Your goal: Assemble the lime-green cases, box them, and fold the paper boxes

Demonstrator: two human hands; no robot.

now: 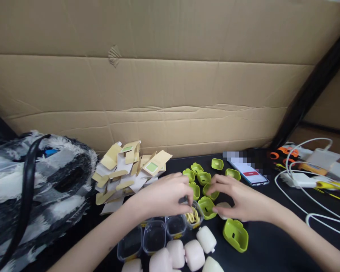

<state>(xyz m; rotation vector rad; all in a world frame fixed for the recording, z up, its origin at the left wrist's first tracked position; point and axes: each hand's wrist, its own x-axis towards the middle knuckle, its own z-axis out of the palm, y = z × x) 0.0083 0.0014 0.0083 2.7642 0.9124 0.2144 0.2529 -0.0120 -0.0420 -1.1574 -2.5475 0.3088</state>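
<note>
- the left hand (166, 194) is curled, its fingers bent down and close together; the tips lie on the rim of a small clear cup (193, 218) with yellow pieces inside. i cannot tell if the fingers really pinch something.
- the right hand (242, 202) is narrow, with thumb and fingers a little apart. its fingertips are just beside a green cap (206, 207) that lies open side up, touching the clear cup. a pale rounded piece (223, 207) is partly hidden under this hand; i cannot tell if the hand holds it or only covers it.
- the 2 hands are near each other, at the middle of the black table (272, 249).
- the cup with yellow pieces is the right end of a row of 4 cups; the other 3 empty cups (154, 237) go to the left, toward the person.
- in front of the row lie several pale pieces (194, 255), close together.
- 1 bigger green part (235, 235) lies alone, near the right wrist.
- behind the hands more loose green caps (204, 177) are scattered.
- left of them is a pile of paper cards (130, 170), and further left a furry bag (53, 181) with a black strap.
- to the right lie a phone (251, 173), an orange tool (285, 153) and white cables (300, 179).
- a cardboard wall (170, 94) stands behind all.
</note>
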